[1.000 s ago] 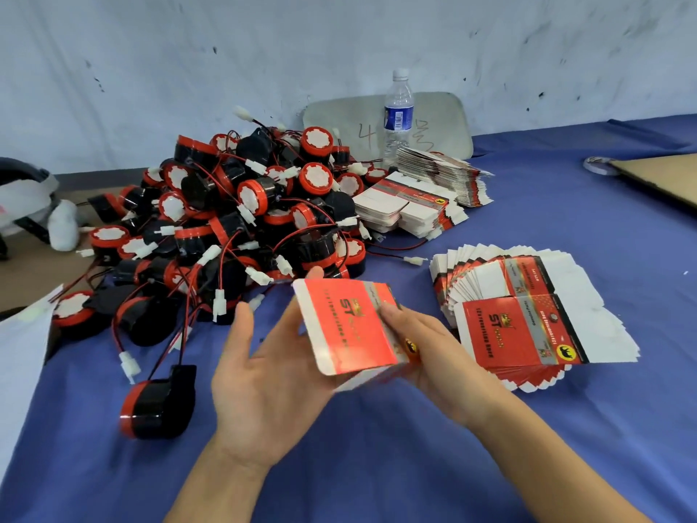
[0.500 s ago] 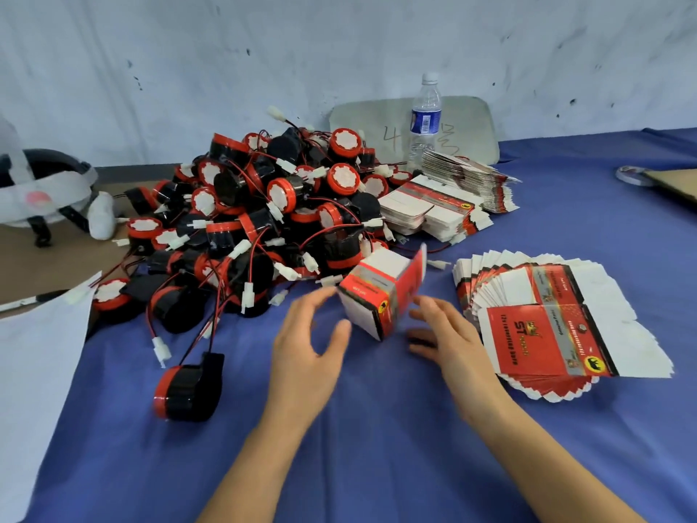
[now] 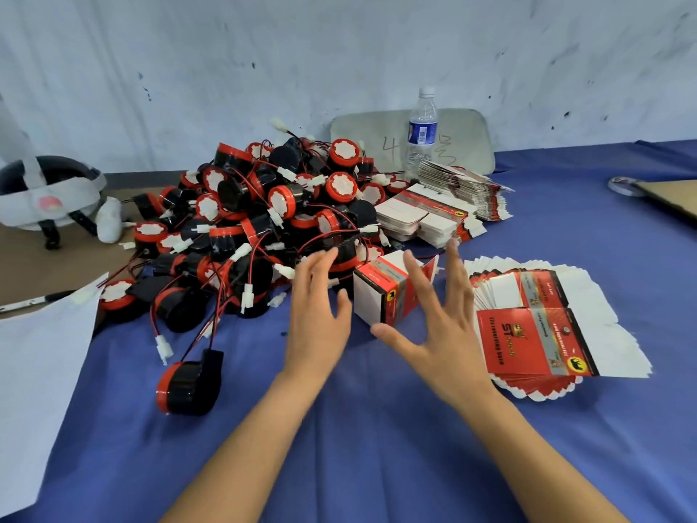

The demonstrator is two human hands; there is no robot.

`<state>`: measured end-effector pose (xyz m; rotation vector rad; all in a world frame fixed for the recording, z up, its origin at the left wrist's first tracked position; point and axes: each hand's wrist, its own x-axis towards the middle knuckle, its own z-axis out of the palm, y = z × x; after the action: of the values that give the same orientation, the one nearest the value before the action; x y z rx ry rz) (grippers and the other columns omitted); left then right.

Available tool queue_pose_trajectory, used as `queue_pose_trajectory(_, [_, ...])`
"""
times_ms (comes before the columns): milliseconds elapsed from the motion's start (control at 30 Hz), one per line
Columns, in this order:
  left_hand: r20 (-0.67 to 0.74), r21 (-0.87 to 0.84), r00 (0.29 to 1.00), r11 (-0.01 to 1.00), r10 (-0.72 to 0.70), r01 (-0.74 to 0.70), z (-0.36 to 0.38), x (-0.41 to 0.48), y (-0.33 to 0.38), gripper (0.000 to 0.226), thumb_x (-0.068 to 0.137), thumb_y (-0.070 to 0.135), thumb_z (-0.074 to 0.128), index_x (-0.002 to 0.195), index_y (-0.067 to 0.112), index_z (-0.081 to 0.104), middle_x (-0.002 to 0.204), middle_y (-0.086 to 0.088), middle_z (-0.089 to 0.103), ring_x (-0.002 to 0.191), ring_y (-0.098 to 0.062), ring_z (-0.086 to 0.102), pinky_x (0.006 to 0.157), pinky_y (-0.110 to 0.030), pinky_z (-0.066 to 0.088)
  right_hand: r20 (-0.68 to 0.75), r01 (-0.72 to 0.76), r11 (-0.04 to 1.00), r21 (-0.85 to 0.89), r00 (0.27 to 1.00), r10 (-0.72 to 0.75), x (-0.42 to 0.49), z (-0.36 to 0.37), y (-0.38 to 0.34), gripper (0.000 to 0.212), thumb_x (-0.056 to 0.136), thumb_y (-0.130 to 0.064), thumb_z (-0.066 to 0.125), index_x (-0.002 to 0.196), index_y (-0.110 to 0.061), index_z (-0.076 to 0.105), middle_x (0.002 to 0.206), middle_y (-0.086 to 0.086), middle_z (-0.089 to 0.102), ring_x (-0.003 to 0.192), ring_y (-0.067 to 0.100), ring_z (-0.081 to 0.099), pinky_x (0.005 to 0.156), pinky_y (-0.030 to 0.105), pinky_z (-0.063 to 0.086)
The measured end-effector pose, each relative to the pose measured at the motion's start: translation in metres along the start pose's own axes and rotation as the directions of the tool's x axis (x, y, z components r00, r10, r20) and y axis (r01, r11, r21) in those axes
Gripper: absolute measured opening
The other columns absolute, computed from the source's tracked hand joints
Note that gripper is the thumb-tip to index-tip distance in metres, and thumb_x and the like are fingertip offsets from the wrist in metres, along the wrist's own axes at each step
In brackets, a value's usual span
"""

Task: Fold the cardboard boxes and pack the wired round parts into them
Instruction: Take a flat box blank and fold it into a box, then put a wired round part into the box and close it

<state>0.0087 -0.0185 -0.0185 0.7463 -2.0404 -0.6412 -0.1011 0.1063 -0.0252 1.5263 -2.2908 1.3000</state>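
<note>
A folded box (image 3: 381, 296), red with a white end face turned near-left, stands on the blue-covered tabletop (image 3: 377, 466) between the two hands. One red flap at its far right side sticks up unclosed.

The left hand (image 3: 317, 326) is spread, palm down, just left of the box. Its fingertips reach the near edge of the pile of wired round parts (image 3: 260, 220) and its thumb lies close to the box's white face; I cannot tell whether it touches. The right hand (image 3: 445, 334) is also spread wide, fingers straight and apart. It hovers in front of and over the right side of the box, thumb pointing left toward the box's near corner. Neither hand grips anything.

The pile, black bodies with red rims, red and black wires and white plugs, sits left of and beyond the box. A single round part (image 3: 188, 386) lies apart on the near left, its wire trailing back toward the pile.

A fanned stack of flat boxes (image 3: 547, 326) lies just right of the right hand. More flat boxes (image 3: 426, 217) are stacked far of the folded box. A water bottle (image 3: 422, 134) stands behind them, before a grey board (image 3: 471, 137) that leans on the wall. A white sheet (image 3: 37, 371) covers the near left edge, and a helmet (image 3: 45, 190) rests at the far left.
</note>
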Motion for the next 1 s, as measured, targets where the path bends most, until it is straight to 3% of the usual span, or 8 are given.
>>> queue_pose_trajectory(100, [0.139,0.292,0.99,0.956,-0.014,-0.028,0.013,0.029,-0.005,0.07,0.092,0.013,0.06,0.151,0.019,0.025,0.156,0.0,0.022,0.142,-0.019,0.027,0.112,-0.033,0.031,0.134,-0.025,0.997,-0.074,0.99,0.035,-0.003,0.007,0.001,0.086,0.075,-0.078,0.042,0.149,-0.046,0.011,0.155,-0.016,-0.029,0.143,0.011,-0.029,0.119,0.043,0.002])
queue_pose_trajectory(167, [0.149,0.396,0.986,0.918,-0.075,0.01,0.019,0.039,-0.008,0.068,0.089,0.018,0.064,0.147,0.019,0.028,0.155,0.001,0.023,0.136,-0.023,0.036,0.105,-0.046,0.033,0.074,-0.036,0.999,0.017,0.997,0.035,-0.003,0.009,0.0,0.07,0.077,-0.068,0.054,0.138,-0.038,0.041,0.159,-0.013,-0.019,0.145,0.012,-0.023,0.119,0.039,0.003])
queue_pose_trajectory(267, [0.093,0.359,0.994,0.933,-0.062,0.024,0.024,0.045,-0.007,0.048,0.084,0.018,0.071,0.122,0.017,0.041,0.14,-0.002,0.037,0.116,-0.027,0.05,0.093,-0.051,0.039,-0.037,-0.096,0.975,0.202,0.994,0.105,-0.002,0.005,-0.003,0.047,0.075,-0.067,0.053,0.086,-0.021,0.057,0.162,-0.007,0.003,0.148,0.013,-0.005,0.115,0.033,0.01])
queue_pose_trajectory(367, [-0.012,0.31,1.0,0.951,0.012,-0.007,0.024,0.039,-0.008,0.041,0.08,0.021,0.074,0.105,0.019,0.042,0.122,0.0,0.047,0.106,-0.022,0.052,0.086,-0.044,0.038,0.059,-0.181,0.96,0.215,0.983,0.172,-0.004,0.0,-0.004,0.047,0.079,-0.058,0.061,0.068,-0.013,0.057,0.151,-0.006,0.033,0.139,0.013,0.027,0.106,0.021,0.025])
queue_pose_trajectory(500, [-0.177,0.016,0.984,1.0,-0.02,0.023,0.013,0.016,-0.008,0.057,0.075,0.037,0.074,0.122,0.034,0.04,0.116,0.01,0.051,0.104,-0.001,0.048,0.088,-0.03,0.039,-0.009,-0.162,0.957,0.24,0.986,0.169,-0.002,-0.002,-0.002,0.025,0.076,-0.02,0.08,0.07,-0.01,0.058,0.11,-0.003,0.052,0.09,0.001,0.054,0.081,0.019,0.046])
queue_pose_trajectory(700, [-0.169,-0.444,0.945,0.878,-0.279,0.18,-0.004,-0.018,-0.011,0.03,0.066,0.054,0.068,0.093,0.048,0.057,0.09,0.018,0.067,0.081,0.005,0.062,0.066,-0.009,0.047,0.094,-0.238,0.872,0.427,0.971,0.219,-0.006,-0.002,-0.014,0.057,0.073,-0.013,0.08,0.102,-0.044,0.042,0.082,-0.005,0.058,0.078,0.002,0.058,0.067,0.007,0.04])
queue_pose_trajectory(833, [-0.196,-0.644,0.914,0.749,-0.356,0.153,-0.019,-0.014,-0.011,0.033,0.073,0.047,0.073,0.099,0.033,0.059,0.084,0.006,0.07,0.053,-0.01,0.061,0.058,-0.021,0.05,0.0,-0.043,0.967,0.251,0.999,0.045,-0.004,-0.009,-0.011,0.033,0.073,0.009,0.071,0.082,-0.022,0.061,0.08,-0.001,0.059,0.079,0.015,0.058,0.067,0.01,0.04])
queue_pose_trajectory(1000, [-0.282,-0.8,0.831,0.595,-0.48,0.072,-0.042,-0.007,-0.007,0.017,0.087,0.035,0.054,0.104,0.034,0.055,0.082,0.005,0.065,0.043,-0.017,0.053,0.039,-0.019,0.037,-0.131,0.217,0.975,-0.047,0.966,-0.222,0.004,-0.017,0.004,0.033,0.06,0.028,0.063,0.061,-0.004,0.062,0.076,0.004,0.059,0.083,0.028,0.053,0.067,0.038,0.046])
